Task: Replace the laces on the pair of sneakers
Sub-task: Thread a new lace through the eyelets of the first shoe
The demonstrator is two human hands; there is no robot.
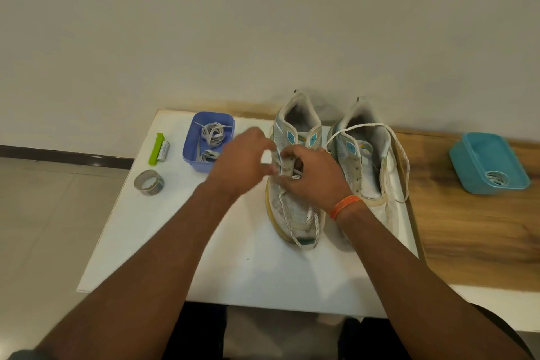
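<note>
Left hand [242, 161]: we see it blurred over the left shoe's eyelet area, fingers curled and seemingly pinching the lace at the shoe's left edge; the blur keeps us from being sure of the pinch.
Right hand [314, 175]: we see it resting on the same shoe's throat, fingers curled round the lace near the upper eyelets, an orange band [344, 206] on the wrist.
Left shoe [292, 202]: we find it upright on the white surface [175, 228], toe toward us, heel toward the wall.
Lace [311, 221]: we see its white, speckled ends trailing down over the toe of the left shoe, one tip reaching the toe cap.
Right shoe [365, 166]: we find it just beside the left shoe, to its right, its eyelets mostly bare.
Second lace [401, 155]: we see it looping from the right shoe's collar out over its right side and down to the surface's edge.
Purple tub [208, 142]: we see it left of the shoes with coiled laces inside.
Blue tub [489, 162]: we see it well apart on the wooden part at right, a coil in it.
Tape roll [149, 182]: we see it near the left edge.
Green clip [155, 149]: we see it behind the roll, a small battery [164, 150] touching it.
</note>
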